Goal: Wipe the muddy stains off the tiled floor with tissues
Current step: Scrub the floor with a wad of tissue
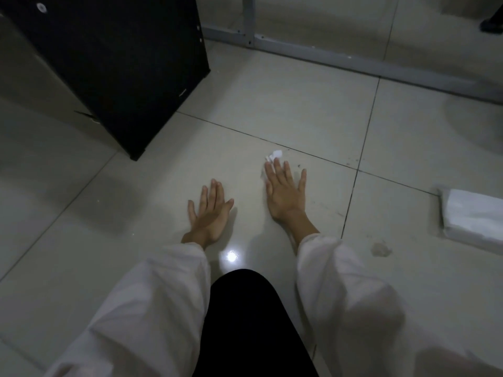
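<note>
The tiled floor (285,104) spreads pale and glossy under me, crossed by dark grout lines. A big black cabinet (122,63) stands at the upper left, and a grey metal frame (353,61) runs along the far side. To my right lies a pack of tissues (473,216), white and soft-looking, well apart from both hands.

My left hand (209,210) rests flat on the tile, fingers straight and holding nothing. My right hand (285,191) is also flat, fingers spread and straight, pressing a crumpled tissue (276,154) against the floor; only a white wad of it shows past my fingertips.

The muddy stains are small: a dull smear (381,250) near my right sleeve, and dark specks (326,208) scattered beside my right hand toward the grout line.

I judge the tissue to be very light, limp and easy to tear, more so once it is damp, so I would keep it bunched under my flat fingers rather than pinch an edge. I can read no brand or writing anywhere.
</note>
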